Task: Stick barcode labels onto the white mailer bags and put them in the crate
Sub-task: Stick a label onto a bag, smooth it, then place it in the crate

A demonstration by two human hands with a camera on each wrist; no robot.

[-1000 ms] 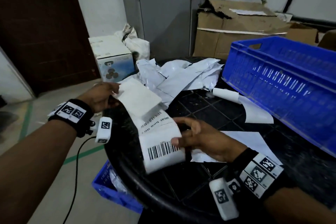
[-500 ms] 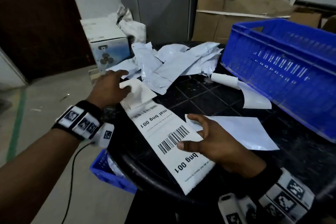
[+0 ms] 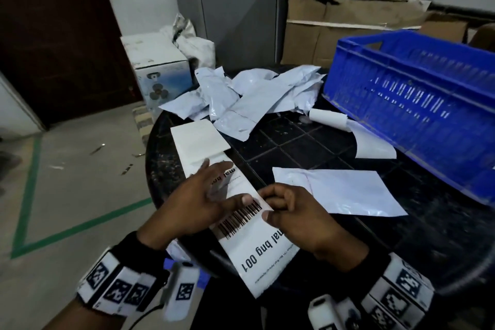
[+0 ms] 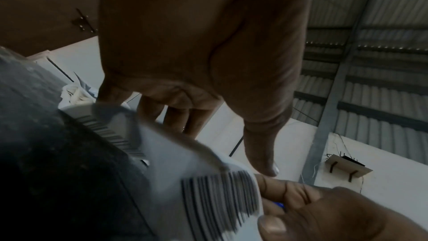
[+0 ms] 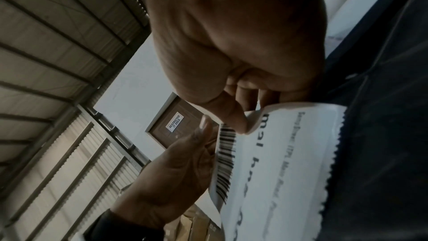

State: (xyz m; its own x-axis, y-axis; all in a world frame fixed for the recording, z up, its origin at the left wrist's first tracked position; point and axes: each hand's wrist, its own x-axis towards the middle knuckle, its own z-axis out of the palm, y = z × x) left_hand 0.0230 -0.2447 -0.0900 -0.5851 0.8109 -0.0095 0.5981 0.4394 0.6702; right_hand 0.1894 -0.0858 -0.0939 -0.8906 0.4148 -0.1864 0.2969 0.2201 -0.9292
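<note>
Label strip (image 3: 242,218): lies at the near-left rim of the table (image 3: 294,147), its end hanging over the rim.
Left hand (image 3: 197,202): fingers spread flat, pressing the strip down.
Right hand (image 3: 297,215): pinching the label's corner beside the barcode — peel slowly, at a low angle.
Mailer bag (image 3: 345,191): 1 flat bag just right of the strip.
Crate (image 3: 417,94): beyond the bag — bare table between.

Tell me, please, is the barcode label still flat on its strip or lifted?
Lifted: the barcode label curls up at the corner pinched by the right hand.
</note>
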